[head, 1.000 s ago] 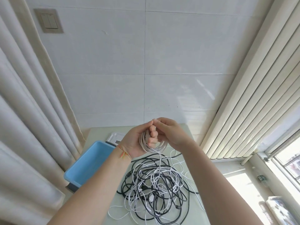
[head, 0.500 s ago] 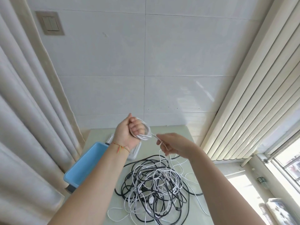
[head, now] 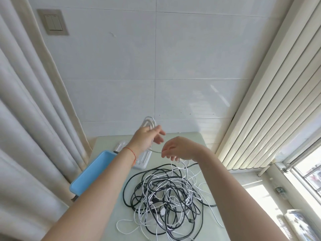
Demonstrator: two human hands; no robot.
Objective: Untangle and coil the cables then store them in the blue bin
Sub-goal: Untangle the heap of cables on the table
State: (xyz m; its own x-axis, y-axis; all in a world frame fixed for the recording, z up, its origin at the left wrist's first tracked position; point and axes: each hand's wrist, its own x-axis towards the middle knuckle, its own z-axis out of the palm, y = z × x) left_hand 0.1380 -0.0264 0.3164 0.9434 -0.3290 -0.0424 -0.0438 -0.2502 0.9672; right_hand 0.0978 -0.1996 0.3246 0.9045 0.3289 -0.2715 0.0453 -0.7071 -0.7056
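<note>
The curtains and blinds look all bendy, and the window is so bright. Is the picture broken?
Not broken: the head view is wide-angle, so the curtain and blinds bow near the edges. In the same view, sunlight washes out the window and leaves a glare streak on the wall tiles. The left hand and its white cable coil look slightly soft, while the tangled cables stay sharper.

White tiled wall (head: 173, 58), beige light switch (head: 53, 22), cream curtains (head: 26, 110), sunlit window (head: 309, 167), pale green table (head: 217, 220)
</note>
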